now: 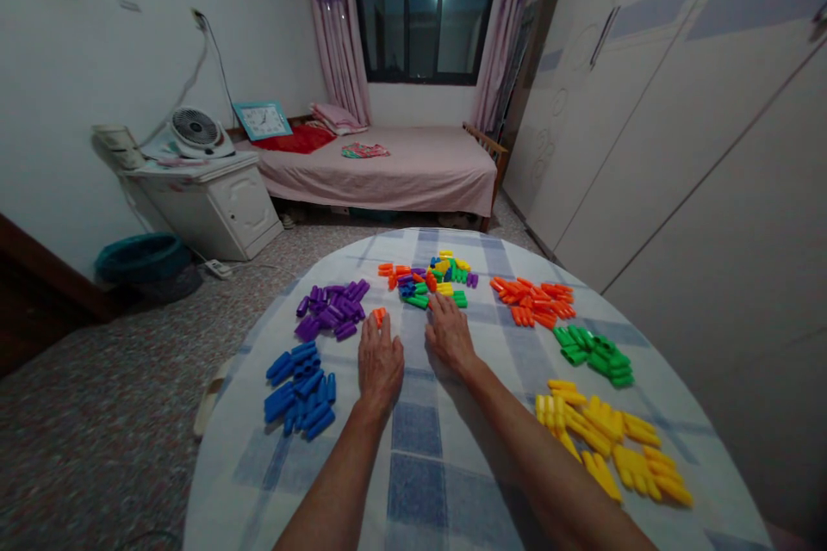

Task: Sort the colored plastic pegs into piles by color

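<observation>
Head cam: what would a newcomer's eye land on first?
The bright plastic pieces come first: a purple pile, blue pile, orange pile, green pile and yellow pile surround a mixed heap on a blue-checked tablecloth. Next come the two bare hands, flat mid-table: the left hand just below a lone orange piece, the right hand just below the mixed heap.

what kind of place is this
Most likely a small bedroom in a home: there's a single bed with a pink cover, tall white wardrobe doors, and a bedside cabinet with a small fan on it.
</observation>
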Demonstrator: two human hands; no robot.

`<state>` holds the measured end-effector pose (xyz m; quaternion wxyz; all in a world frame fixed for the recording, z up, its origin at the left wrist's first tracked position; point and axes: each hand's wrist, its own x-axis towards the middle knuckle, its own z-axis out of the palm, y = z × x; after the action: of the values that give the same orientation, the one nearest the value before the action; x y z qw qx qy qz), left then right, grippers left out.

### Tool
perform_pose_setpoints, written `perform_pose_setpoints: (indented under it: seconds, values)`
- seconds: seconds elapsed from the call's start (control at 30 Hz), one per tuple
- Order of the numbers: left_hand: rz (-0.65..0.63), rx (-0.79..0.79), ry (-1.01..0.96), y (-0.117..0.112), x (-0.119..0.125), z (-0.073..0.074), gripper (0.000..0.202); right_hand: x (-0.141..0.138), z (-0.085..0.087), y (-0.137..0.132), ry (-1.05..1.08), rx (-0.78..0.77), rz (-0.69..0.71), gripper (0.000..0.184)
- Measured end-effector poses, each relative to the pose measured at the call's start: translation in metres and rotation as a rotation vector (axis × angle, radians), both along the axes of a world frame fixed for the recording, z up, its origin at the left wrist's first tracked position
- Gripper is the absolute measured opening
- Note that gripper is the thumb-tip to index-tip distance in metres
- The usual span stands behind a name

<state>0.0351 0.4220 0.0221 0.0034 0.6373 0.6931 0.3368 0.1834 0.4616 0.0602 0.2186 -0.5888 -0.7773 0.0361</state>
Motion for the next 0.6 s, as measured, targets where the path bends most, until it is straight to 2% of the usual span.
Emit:
perform_pose_setpoints:
  seconds: [0.07, 0.17, 0.27, 0.37, 0.5, 0.6]
  values:
    - [-0.012, -0.003, -0.013, 0.0, 0.0, 0.001, 0.047, -0.003, -0.005, 0.003, -0.013, -0.014, -0.028, 0.054]
    - [-0.053, -0.019, -0.044, 0.0, 0.0, 0.007, 0.038, -0.006, -0.007, 0.0, 0.004, 0.007, -0.079, 0.039]
    - [-0.067, 0.03, -0.106, 0.0, 0.0, 0.013, 0.038, -0.01, -0.004, -0.006, 0.037, -0.008, -0.141, 0.027]
    - [-0.034, 0.082, -0.228, 0.003, -0.003, 0.011, 0.043, -0.022, -0.001, -0.01, 0.081, -0.041, -0.17, 0.028]
    - [0.024, 0.114, -0.45, 0.008, -0.01, 0.002, 0.049, -0.047, -0.003, -0.013, 0.107, -0.01, -0.132, 0.034]
    - [0.045, 0.113, -0.505, 0.01, -0.013, 0.0, 0.051, -0.066, -0.005, -0.013, 0.073, 0.009, -0.097, 0.04]
